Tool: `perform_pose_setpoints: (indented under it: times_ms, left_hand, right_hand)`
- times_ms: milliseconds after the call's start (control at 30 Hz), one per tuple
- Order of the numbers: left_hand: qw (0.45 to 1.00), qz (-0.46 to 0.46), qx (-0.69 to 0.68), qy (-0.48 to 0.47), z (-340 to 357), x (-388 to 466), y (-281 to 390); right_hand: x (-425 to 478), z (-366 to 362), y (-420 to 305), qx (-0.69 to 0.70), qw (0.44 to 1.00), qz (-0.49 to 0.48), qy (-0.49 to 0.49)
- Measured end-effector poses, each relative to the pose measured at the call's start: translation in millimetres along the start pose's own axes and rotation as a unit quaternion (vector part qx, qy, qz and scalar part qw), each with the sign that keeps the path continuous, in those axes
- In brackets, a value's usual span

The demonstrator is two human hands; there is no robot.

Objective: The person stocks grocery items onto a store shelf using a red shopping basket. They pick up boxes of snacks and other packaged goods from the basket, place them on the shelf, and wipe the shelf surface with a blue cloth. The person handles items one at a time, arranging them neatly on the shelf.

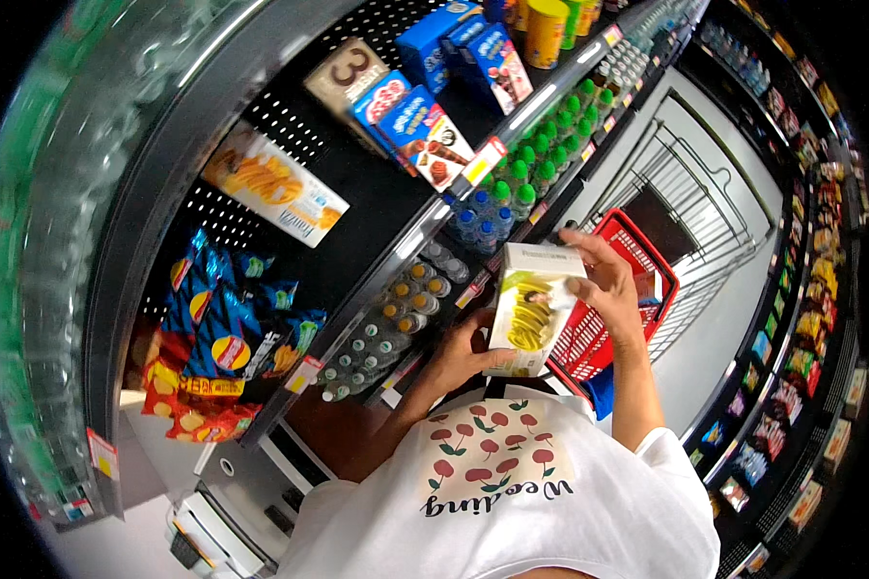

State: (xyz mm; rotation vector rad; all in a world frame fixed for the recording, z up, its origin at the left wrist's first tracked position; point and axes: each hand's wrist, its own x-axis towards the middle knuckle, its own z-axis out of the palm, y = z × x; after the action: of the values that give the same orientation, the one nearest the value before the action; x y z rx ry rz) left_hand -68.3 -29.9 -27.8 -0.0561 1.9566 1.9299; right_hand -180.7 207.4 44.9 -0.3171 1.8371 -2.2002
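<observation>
Between my two hands is a white and green snack box point(525, 311) with a picture of yellow-green biscuits on its front. My left hand point(463, 354) grips its lower left edge, with the thumb across the front. At the box's upper right corner, my right hand point(601, 279) has its thumb near the front face and its fingers raised; whether it presses on the box cannot be told. Behind the box and my right forearm sits a red plastic shopping basket point(665, 279) with some items in it, at the near end of a metal shopping cart point(684, 159).
On the black shelf at left lie a biscuit box point(275, 184), blue snack boxes point(420, 134) and chip bags point(224, 340). Capped drink bottles point(525, 170) fill the shelf below. A snack shelf point(789, 347) runs along the right. A white machine point(239, 499) stands at lower left.
</observation>
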Motion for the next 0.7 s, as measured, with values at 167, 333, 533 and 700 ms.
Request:
perform_pose_setpoints:
  times_ms: [167, 333, 533, 700]
  left_hand:
    - [0.977, 0.091, -0.144, 0.129, -20.1, -26.6, 4.0]
    - [0.949, 0.151, -0.097, 0.26, -57.9, -45.7, 36.6]
    - [0.879, 0.182, 0.004, 0.441, -96.0, -35.2, 55.3]
    - [0.855, 0.151, 0.054, 0.493, -131.1, -21.5, 62.1]
  right_hand:
    - [16.2, 54.8, 12.6, -0.082, 0.992, -0.019, -0.091]
    - [31.0, 121.9, 18.7, -0.192, 0.964, -0.026, -0.184]
    - [85.2, 172.8, 16.3, -0.159, 0.964, -0.068, -0.202]
    - [132.4, 201.9, 33.5, -0.154, 0.949, -0.158, -0.227]
